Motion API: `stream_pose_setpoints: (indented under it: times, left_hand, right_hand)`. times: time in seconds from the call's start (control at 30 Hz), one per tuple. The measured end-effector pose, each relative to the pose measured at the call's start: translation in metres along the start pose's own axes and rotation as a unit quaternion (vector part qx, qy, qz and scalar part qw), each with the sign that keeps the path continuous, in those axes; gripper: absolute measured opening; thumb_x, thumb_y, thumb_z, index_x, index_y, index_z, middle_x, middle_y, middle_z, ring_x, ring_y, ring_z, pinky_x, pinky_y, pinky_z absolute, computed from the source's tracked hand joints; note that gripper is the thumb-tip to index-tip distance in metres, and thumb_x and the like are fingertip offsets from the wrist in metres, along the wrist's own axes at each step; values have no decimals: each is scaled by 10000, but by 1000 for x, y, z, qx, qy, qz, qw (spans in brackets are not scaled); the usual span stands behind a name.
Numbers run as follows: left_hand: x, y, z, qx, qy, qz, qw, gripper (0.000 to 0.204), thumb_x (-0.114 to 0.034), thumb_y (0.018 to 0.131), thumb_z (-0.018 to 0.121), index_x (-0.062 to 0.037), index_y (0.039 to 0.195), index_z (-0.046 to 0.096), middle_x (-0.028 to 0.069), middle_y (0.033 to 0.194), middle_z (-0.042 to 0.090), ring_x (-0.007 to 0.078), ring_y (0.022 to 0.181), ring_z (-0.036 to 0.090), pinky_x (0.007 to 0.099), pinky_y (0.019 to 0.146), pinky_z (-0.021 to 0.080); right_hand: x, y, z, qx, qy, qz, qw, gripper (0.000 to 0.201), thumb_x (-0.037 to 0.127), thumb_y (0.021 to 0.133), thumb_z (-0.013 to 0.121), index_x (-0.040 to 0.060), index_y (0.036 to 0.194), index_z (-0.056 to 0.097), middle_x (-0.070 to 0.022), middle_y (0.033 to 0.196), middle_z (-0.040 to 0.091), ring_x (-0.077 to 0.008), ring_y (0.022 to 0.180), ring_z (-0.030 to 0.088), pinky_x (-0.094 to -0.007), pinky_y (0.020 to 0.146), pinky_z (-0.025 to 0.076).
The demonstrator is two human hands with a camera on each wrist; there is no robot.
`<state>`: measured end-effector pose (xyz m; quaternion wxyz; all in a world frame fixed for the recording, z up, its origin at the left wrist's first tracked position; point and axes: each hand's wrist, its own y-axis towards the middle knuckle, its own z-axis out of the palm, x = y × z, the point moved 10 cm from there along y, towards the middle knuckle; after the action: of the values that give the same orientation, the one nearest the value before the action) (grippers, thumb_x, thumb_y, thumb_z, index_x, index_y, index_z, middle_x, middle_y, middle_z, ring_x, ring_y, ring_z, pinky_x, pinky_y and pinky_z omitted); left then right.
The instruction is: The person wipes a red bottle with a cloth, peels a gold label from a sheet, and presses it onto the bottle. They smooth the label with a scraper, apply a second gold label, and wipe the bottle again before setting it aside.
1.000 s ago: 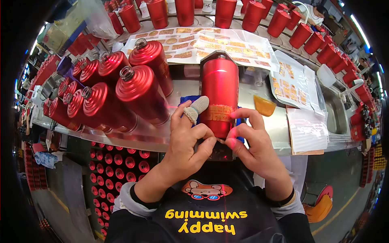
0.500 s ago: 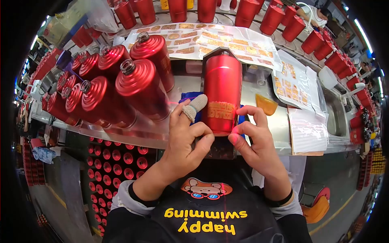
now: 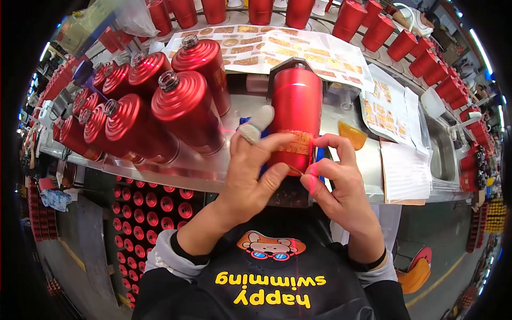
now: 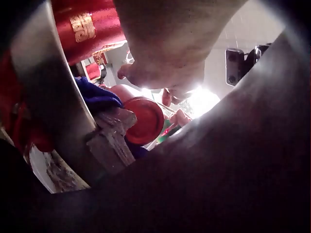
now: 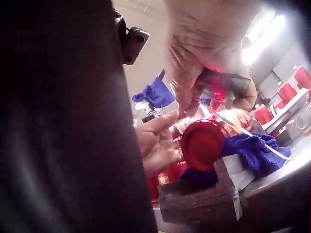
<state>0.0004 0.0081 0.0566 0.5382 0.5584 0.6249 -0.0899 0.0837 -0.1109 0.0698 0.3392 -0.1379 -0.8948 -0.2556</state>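
A red bottle (image 3: 296,101) lies on its side at the middle of the metal table (image 3: 200,173), its neck at the far end, with a blue cloth (image 3: 320,153) beside it and upright red bottles (image 3: 186,101) to the left. The left hand (image 3: 246,173) lays its forefinger on the gold pattern (image 3: 303,145), thumb spread below, while the right hand (image 3: 341,184) pinches a thin strip (image 3: 295,170) at the near end.

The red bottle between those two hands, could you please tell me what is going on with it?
Someone is working on the red bottle, which lies on its side. The left hand touches the gold lettering on it, and the right hand seems to pinch a thin strip close by. The lettering looks already in place.
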Motion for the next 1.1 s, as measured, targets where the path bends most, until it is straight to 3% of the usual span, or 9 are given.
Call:
stream_pose_setpoints:
  times: [0.1,0.23,0.37,0.57,0.67,0.77,1.1]
  left_hand:
    - [-15,-1,12,29,75,95,992,132,-210,914,641,-100,984,664,256,1480,385,392,1345,323,455,1120,210]
    - [1,-9,4,21,69,28,997,132,-196,897,660,-66,923,654,280,1451,422,412,1338,334,473,1119,194]
    - [12,-17,0,-21,78,-1,997,152,-194,863,681,-57,884,620,295,1411,460,419,1290,387,500,1095,239]
    - [22,-18,0,-21,68,-39,997,172,-186,845,690,-46,880,594,192,1102,571,374,1123,466,482,1054,288]
    - [34,-20,1,-36,-2,-77,996,195,-189,849,691,-45,911,575,134,963,544,330,1037,475,438,999,329]
    - [38,-21,4,-20,-15,-116,993,231,-198,853,694,-43,948,552,117,959,550,304,1002,473,405,951,348]
    - [39,-20,5,-31,-47,-115,992,238,-198,873,682,-39,974,538,98,948,541,277,971,468,385,919,357]
  right_hand:
    - [7,2,-5,-14,18,-6,1000,121,123,828,740,46,839,647,-195,1168,525,-345,1136,479,-425,964,377]
    - [-1,-1,-6,-31,6,-4,1000,120,121,828,740,45,835,646,-199,1162,531,-349,1127,493,-427,959,384]
    - [-9,-2,-2,-36,-1,6,999,118,117,828,738,43,833,646,-201,1153,531,-342,1113,507,-415,939,402]
    - [-12,-3,-3,-41,-10,14,999,108,104,825,733,40,830,645,-192,1128,531,-327,1097,516,-396,908,422]
    - [-13,-4,-3,-39,-3,18,999,103,95,821,731,39,831,645,-190,1122,531,-324,1087,517,-395,898,425]
    - [-16,-5,-3,-37,11,34,999,98,85,815,729,39,830,644,-190,1115,534,-324,1078,517,-396,888,427]
    - [-21,-9,-4,-28,11,54,998,93,82,812,725,38,828,645,-190,1105,542,-330,1065,521,-401,902,414]
